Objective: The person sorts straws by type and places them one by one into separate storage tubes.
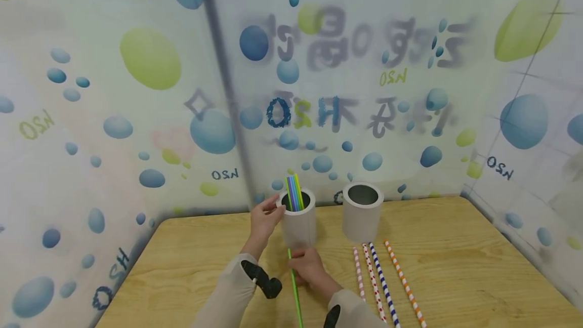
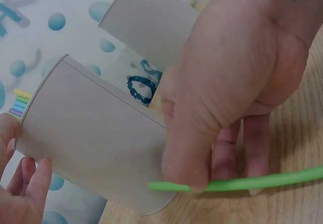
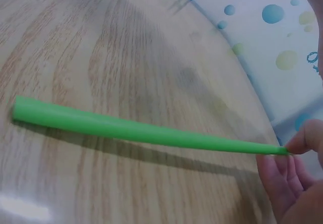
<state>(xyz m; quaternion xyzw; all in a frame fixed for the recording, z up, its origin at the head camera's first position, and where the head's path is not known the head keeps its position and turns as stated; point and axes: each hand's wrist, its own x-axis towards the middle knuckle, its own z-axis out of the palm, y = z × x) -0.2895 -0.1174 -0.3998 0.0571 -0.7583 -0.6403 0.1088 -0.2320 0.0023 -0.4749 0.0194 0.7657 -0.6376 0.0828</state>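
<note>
My left hand [image 1: 264, 221] is at the left side of a pale cup [image 1: 299, 227], thumb and fingertips holding it near the rim. Several coloured straws [image 1: 295, 194] lean inside this cup, and their ends [image 2: 19, 103] show past its rim in the left wrist view. In front of the cup, my right hand [image 1: 311, 270] pinches a green straw [image 1: 297, 300] near its far end. The straw's other end points toward me, low over the table. In the right wrist view the pinching fingers [image 3: 287, 171] are at the thin-looking far end of the green straw [image 3: 126, 128].
A second pale cup [image 1: 362, 219] stands to the right, with no straws visible inside. Below it lie several patterned straws: pink [image 1: 359, 272], red-dotted [image 1: 373, 282], blue-striped [image 1: 384, 285] and orange-striped [image 1: 404, 282]. A patterned curtain [image 1: 319, 90] rises behind the wooden table [image 1: 478, 257].
</note>
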